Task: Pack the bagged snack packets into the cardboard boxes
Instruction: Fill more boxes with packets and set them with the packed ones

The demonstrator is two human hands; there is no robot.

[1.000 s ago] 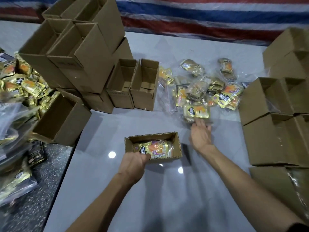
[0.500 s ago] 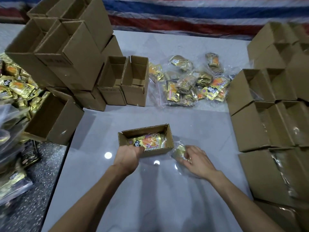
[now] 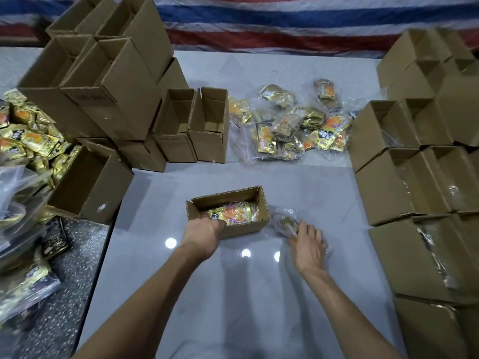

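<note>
Counter (image 3: 233, 294) crowded with cardboard box stacks (image 3: 116, 81) on both sides, bagged snack packets (image 3: 293, 128) heaped at the back. Small open box (image 3: 246, 228) sits mid-counter, one packet (image 3: 233, 215) inside. Left hand (image 3: 201, 234) has its fingers curled over the near wall. Right hand (image 3: 308, 244) lies on a clear bag (image 3: 285, 221) just beside the box, fingers spread flat.

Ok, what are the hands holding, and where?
Left hand grips the box by its near wall, left end. Right hand rests on the bag beside it, fingers spread, no grip visible.
</note>
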